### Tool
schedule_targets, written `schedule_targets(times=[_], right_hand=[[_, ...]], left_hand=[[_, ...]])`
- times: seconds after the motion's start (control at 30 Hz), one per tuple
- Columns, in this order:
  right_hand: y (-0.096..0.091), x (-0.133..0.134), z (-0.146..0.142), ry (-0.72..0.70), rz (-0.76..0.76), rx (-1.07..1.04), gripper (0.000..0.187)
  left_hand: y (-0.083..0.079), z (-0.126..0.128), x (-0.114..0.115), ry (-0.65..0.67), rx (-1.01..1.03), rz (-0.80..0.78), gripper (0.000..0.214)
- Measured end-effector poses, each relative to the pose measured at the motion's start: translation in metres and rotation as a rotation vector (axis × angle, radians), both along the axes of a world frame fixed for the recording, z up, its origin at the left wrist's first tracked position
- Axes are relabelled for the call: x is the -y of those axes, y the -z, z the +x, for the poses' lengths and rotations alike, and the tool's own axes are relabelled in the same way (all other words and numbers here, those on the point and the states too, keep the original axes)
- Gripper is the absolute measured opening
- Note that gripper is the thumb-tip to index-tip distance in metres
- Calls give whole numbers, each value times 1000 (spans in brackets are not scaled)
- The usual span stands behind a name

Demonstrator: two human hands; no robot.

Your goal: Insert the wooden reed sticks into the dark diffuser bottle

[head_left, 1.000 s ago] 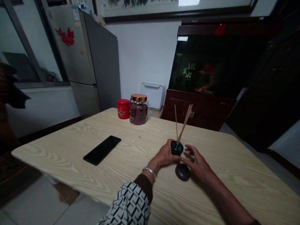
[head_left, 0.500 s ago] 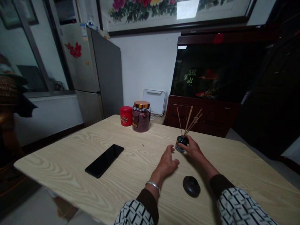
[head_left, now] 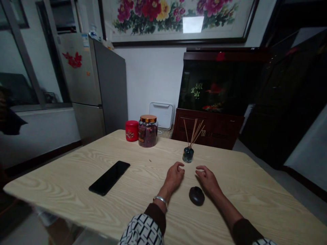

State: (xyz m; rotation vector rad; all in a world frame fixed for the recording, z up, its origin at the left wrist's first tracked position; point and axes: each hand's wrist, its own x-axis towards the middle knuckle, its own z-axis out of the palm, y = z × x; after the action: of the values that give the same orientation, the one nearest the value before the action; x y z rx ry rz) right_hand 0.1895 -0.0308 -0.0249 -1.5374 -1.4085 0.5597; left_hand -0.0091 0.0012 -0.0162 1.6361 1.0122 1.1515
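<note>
A reed diffuser (head_left: 188, 155), a small dark glass bottle with several thin sticks fanning out, stands upright on the light wooden table (head_left: 76, 190). Just in front of it and to its left is my left hand (head_left: 175, 176), loosely bent, fingers apart, holding nothing. My right hand (head_left: 206, 177) hovers to the front right of the bottle, not touching it, its fingers loosely bent and apart with nothing in them. Below and between the hands lies a round dark brown object (head_left: 197, 196) with a dimple on top; its kind is unclear.
A black smartphone (head_left: 109, 178) lies on the left of the table. At the far edge stand a red canister (head_left: 131, 131) and a glass jar (head_left: 148, 132) of dried flowers with a copper lid. Behind are a fridge (head_left: 112, 88) and a fish tank (head_left: 217, 85).
My right hand has let go of the reed diffuser and drawn back toward me. My left hand has also pulled slightly away from the bottle. The view has shifted a little.
</note>
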Motion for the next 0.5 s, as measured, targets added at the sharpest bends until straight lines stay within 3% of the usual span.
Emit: schedule_targets(times=[0.07, 0.13, 0.2, 0.37, 0.43, 0.5], right_hand=[[-22, 18, -2, -48, -28, -160, 44], [-60, 33, -3, -84, -38, -312, 56], [-110, 47, -4, -171, 13, -460, 66], [-243, 82, -10, -533, 292, -716, 74], [-281, 94, -13, -635, 382, -749, 72], [-304, 103, -18, -710, 452, -782, 70]], left_hand=[[-13, -3, 9, 32, 61, -31, 33], [-40, -8, 20, 113, 155, -66, 46], [-81, -14, 32, 210, 286, -80, 61], [-207, -29, 66, 533, 695, 17, 81], [-248, -33, 81, 654, 801, 74, 83], [-273, -36, 94, 747, 879, 121, 83]])
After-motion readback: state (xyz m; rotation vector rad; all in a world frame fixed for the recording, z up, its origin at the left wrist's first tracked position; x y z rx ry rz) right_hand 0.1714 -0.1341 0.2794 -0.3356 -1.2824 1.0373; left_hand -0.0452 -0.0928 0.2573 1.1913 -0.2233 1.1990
